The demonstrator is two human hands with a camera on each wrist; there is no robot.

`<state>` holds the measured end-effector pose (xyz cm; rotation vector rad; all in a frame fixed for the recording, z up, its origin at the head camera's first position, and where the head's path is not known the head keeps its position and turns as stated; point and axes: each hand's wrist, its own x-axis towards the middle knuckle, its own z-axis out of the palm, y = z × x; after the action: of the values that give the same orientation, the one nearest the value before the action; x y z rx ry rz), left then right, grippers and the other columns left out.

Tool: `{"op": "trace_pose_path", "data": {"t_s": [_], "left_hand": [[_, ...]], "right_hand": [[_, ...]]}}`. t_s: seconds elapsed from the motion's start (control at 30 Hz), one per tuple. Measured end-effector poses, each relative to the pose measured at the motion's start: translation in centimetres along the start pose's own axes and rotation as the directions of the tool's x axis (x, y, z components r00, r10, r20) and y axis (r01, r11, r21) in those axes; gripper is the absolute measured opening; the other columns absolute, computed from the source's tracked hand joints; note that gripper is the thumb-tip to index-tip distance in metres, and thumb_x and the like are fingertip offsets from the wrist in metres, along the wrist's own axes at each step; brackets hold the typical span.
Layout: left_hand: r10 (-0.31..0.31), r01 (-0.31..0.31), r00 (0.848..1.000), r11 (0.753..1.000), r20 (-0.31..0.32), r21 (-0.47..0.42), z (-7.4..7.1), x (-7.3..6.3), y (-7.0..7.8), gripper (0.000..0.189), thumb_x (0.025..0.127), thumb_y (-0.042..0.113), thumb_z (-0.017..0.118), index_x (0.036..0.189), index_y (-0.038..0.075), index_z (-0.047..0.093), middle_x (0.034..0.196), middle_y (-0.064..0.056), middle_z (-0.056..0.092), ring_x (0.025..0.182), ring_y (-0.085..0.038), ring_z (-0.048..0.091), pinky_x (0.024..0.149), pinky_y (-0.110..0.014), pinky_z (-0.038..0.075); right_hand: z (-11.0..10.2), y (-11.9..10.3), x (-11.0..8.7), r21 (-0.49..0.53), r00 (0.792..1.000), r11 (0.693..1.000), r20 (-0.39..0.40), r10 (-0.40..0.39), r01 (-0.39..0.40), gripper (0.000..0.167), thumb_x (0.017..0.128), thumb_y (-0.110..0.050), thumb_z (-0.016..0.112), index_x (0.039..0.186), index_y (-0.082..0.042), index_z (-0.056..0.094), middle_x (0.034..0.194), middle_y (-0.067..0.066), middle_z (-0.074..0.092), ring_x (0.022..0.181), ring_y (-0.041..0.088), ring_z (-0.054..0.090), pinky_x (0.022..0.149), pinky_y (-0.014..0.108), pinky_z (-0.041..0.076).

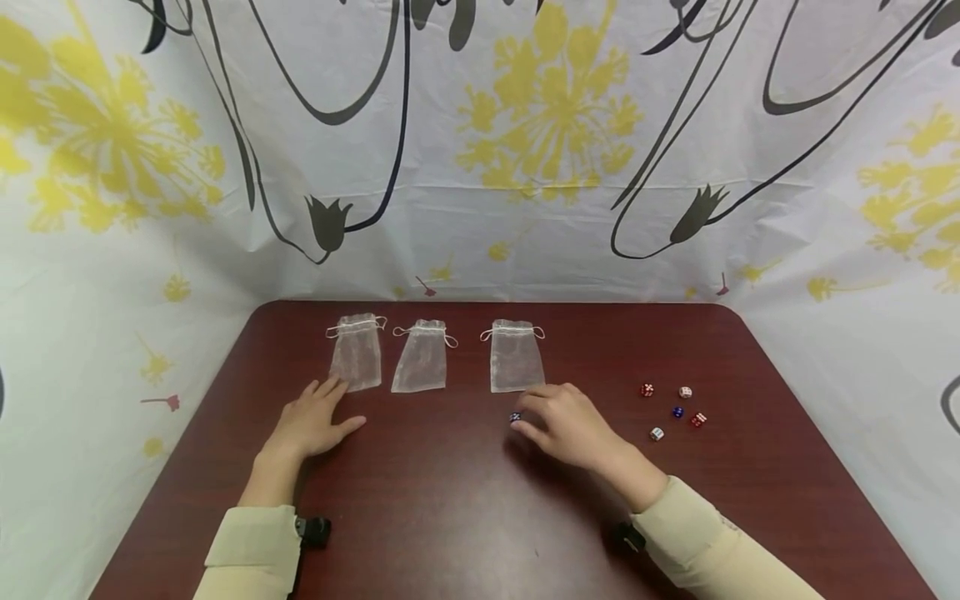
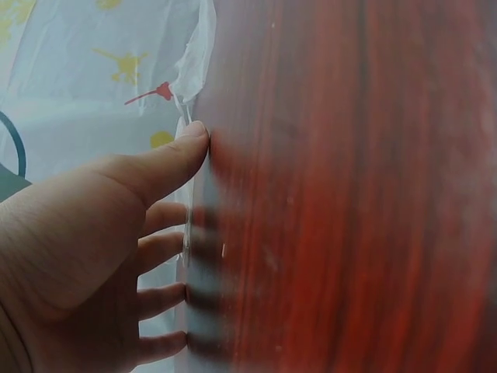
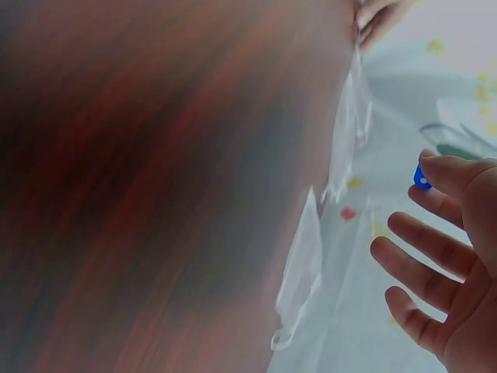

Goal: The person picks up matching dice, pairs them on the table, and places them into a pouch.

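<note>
Now, nearest of all, pale sleeves (image 1: pixel 252 542) reach in over the dark red worktop (image 1: pixel 450 508). Just beyond, the left hand (image 1: pixel 309 423) lies spread, thumb out wide, holding nothing, its index fingertip right at the lower corner of the left bag (image 1: pixel 360 354). And the right hand (image 1: pixel 568 427)? It's got a blue die (image 1: pixel 515 417), pinched between thumb and index finger, the other fingers apart! Off to that hand's right, well clear of it, sit five loose dice: the nearer white die (image 1: pixel 657 434), then a dotted red die (image 1: pixel 698 421), a second blue one (image 1: pixel 678 412), another white and another red. Past the hands, more mesh: the middle bag (image 1: pixel 422 362) ahead of the gap between them, the right bag (image 1: pixel 516 362) just beyond the right fingers. Farthest back hangs a white curtain (image 1: pixel 555 258) with yellow flowers.
</note>
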<state>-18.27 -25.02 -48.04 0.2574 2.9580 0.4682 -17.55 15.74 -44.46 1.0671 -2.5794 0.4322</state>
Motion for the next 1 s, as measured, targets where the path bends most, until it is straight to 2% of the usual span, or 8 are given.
{"op": "trace_pose_path", "data": {"t_s": [0.27,0.4,0.73,1.0], "left_hand": [[-0.003,0.003,1.000,1.000,0.007,0.005,0.2,0.0,0.0,0.078,0.097,0.048,0.064,0.153,-0.001,0.040,0.158,-0.027,0.032,0.144,-0.054,0.024,0.106,-0.075,0.027],[-0.004,0.004,1.000,1.000,0.010,0.003,0.2,-0.1,-0.1,0.079,0.096,0.048,0.064,0.153,-0.002,0.040,0.159,-0.027,0.032,0.144,-0.054,0.024,0.107,-0.075,0.027],[-0.007,0.007,1.000,1.000,0.020,-0.006,0.1,-0.2,-0.1,0.078,0.097,0.047,0.063,0.153,-0.002,0.038,0.159,-0.028,0.030,0.145,-0.055,0.022,0.107,-0.076,0.024],[-0.002,0.002,1.000,1.000,0.025,-0.015,-0.3,-0.1,0.3,0.079,0.097,0.046,0.063,0.153,-0.003,0.037,0.160,-0.028,0.028,0.145,-0.055,0.021,0.108,-0.076,0.024]], "right_hand": [[1.7,-2.5,1.4,0.006,0.995,0.996,0.018,-0.093,0.093,0.017,0.088,-0.030,0.079,0.093,-0.014,0.074,0.093,-0.004,0.069,0.085,0.016,0.068,0.077,0.039,0.056],[2.5,-3.7,1.9,-0.008,0.993,0.993,0.042,-0.114,0.115,0.019,0.089,-0.032,0.078,0.093,-0.014,0.074,0.093,-0.003,0.069,0.085,0.015,0.068,0.077,0.039,0.054],[4.6,-5.5,2.7,-0.026,0.980,0.990,0.148,-0.133,0.138,0.019,0.091,-0.037,0.075,0.091,-0.018,0.072,0.085,-0.005,0.064,0.078,0.014,0.066,0.072,0.037,0.052],[5.8,-5.8,3.0,-0.099,0.955,0.982,0.266,-0.131,0.162,0.018,0.087,-0.039,0.078,0.086,-0.022,0.072,0.081,-0.008,0.065,0.077,0.012,0.064,0.063,0.031,0.041]]}}
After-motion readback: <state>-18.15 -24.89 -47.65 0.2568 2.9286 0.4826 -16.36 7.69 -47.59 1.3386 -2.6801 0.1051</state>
